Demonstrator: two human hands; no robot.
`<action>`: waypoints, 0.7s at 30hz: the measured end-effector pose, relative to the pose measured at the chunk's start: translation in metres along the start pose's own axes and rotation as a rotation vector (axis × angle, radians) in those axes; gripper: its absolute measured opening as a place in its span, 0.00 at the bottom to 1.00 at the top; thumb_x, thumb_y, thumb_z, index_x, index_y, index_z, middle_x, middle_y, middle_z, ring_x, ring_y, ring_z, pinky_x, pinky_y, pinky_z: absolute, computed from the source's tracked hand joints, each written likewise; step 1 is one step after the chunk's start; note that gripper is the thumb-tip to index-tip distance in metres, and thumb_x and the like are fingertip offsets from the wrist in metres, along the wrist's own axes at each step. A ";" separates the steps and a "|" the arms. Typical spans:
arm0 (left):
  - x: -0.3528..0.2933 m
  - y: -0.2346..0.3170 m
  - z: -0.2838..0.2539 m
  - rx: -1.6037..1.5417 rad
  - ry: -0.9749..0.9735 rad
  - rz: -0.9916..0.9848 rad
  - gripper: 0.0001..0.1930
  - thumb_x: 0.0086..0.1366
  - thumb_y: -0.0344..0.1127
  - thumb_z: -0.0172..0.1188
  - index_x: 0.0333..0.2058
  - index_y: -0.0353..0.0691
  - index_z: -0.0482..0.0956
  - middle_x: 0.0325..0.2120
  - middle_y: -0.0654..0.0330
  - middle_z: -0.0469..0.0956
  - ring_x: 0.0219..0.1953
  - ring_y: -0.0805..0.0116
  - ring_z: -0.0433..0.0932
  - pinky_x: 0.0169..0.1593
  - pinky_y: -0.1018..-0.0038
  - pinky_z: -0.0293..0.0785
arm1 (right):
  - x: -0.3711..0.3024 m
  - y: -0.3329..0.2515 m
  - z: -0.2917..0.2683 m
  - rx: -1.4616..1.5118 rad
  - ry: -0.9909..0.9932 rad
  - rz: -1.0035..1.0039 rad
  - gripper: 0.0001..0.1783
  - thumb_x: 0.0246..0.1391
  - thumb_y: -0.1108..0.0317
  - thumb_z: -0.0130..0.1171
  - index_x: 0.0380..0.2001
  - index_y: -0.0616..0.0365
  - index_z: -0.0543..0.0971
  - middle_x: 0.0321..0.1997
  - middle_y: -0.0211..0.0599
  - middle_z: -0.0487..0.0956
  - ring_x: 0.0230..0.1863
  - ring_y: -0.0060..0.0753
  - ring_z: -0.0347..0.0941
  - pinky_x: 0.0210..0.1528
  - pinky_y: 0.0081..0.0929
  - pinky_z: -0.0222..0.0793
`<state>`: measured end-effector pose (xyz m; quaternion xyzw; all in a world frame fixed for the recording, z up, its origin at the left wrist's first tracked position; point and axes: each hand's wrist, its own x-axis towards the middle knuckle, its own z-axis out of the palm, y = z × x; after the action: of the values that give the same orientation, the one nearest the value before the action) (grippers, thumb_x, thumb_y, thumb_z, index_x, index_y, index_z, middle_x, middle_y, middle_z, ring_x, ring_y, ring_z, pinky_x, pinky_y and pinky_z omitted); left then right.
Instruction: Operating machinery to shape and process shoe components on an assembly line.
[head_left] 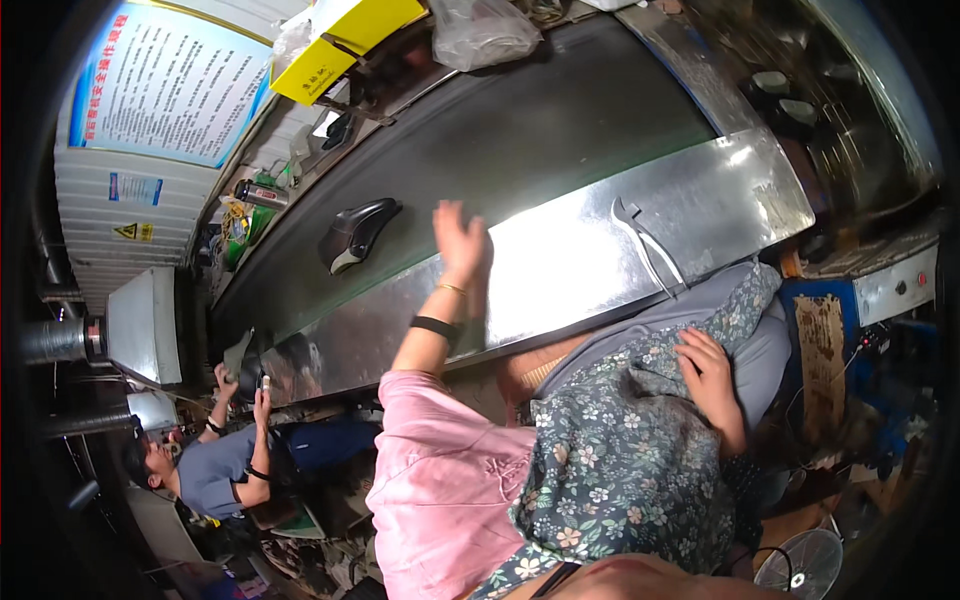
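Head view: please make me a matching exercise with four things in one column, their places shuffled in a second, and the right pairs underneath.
Column one
1. Black, narrow-nosed bicycle saddle
2. Silver long-handled metal pincers
3. Bright yellow open box
4. Wearer's bare right hand

Column two
A. Over the dark floral fabric on the lap
B. On the shiny metal sheet
C. Beyond the belt, near the picture's upper edge
D. On the dark flat belt

Pairs: 1-D, 2-B, 3-C, 4-A

A black saddle (360, 230) is set on the dark surface (520, 130), narrow end rightward; silver pliers (634, 232) are laid, handles apart, on the metal worktop (550, 265).
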<state>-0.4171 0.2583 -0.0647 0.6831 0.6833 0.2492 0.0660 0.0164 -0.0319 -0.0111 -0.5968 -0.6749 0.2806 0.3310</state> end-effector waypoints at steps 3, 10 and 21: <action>0.040 -0.072 -0.028 0.496 -0.090 -0.007 0.37 0.58 0.42 0.68 0.65 0.37 0.67 0.72 0.46 0.55 0.73 0.34 0.49 0.74 0.49 0.52 | 0.008 0.001 0.010 -0.052 0.029 -0.042 0.08 0.54 0.75 0.61 0.38 0.62 0.83 0.52 0.44 0.83 0.59 0.50 0.75 0.62 0.44 0.67; 0.117 -0.128 -0.058 0.901 -0.347 -0.015 0.43 0.64 0.59 0.59 0.72 0.46 0.57 0.74 0.54 0.53 0.76 0.48 0.45 0.76 0.51 0.44 | 0.025 0.001 0.025 -0.105 0.098 -0.059 0.07 0.48 0.75 0.63 0.33 0.58 0.82 0.46 0.40 0.83 0.53 0.46 0.77 0.56 0.41 0.67; 0.083 -0.145 -0.085 0.654 0.331 -0.388 0.39 0.47 0.41 0.74 0.59 0.44 0.69 0.47 0.50 0.76 0.54 0.49 0.75 0.57 0.53 0.71 | 0.038 0.001 0.028 -0.112 0.145 -0.016 0.06 0.46 0.74 0.62 0.30 0.56 0.82 0.41 0.36 0.84 0.48 0.43 0.78 0.52 0.38 0.68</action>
<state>-0.5893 0.3255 -0.0333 0.4773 0.8440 0.1082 -0.2194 -0.0070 0.0069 -0.0249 -0.6278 -0.6684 0.1960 0.3474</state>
